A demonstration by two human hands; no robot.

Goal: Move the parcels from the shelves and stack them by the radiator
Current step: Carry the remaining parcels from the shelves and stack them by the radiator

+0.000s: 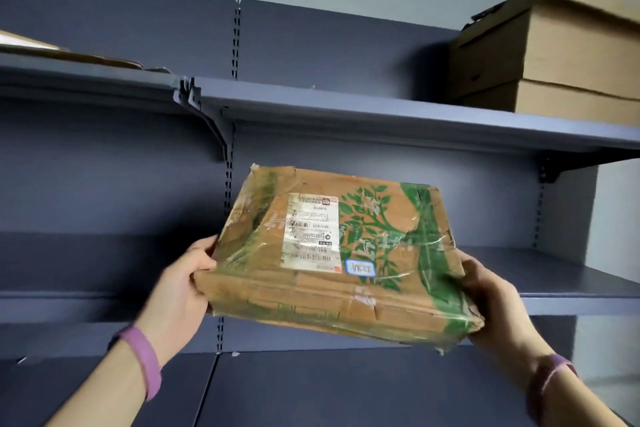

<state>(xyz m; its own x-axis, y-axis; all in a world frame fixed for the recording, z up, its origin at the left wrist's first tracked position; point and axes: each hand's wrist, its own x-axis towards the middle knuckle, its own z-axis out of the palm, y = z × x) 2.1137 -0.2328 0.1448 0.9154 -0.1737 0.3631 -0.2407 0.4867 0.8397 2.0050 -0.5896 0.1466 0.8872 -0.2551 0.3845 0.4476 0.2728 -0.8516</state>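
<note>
The parcel (332, 253) sits at the centre of my view, in the air in front of the shelving. Its far edge points to 12 o'clock and its right end dips toward 4. My left hand (180, 288) grips the 9 o'clock corner and my right hand (491, 302) grips the 3 o'clock end, so both are closed round the parcel.

I judge the step to be carrying it off to the radiator, which is not in view. To do that well I would level the low right end and draw the parcel in toward my body before turning. I would also hold it by the corners, not the crushed faces, since the cardboard looks soft and the wrap slick.

It is a flat brown carton, dented and creased, bound in glinting clear tape. A green leaf print covers the top toward 2 o'clock, and a green band runs down the right end. A white label (310, 230) lies mid-top, its print too small to read, with a blue-edged sticker (360, 267) at its 4 o'clock.

Behind, a grey shelf (381, 114) crosses at 12 o'clock. Stacked boxes (571, 55) stand on it at 2 o'clock, and flat cardboard (69, 55) lies at 10.
</note>
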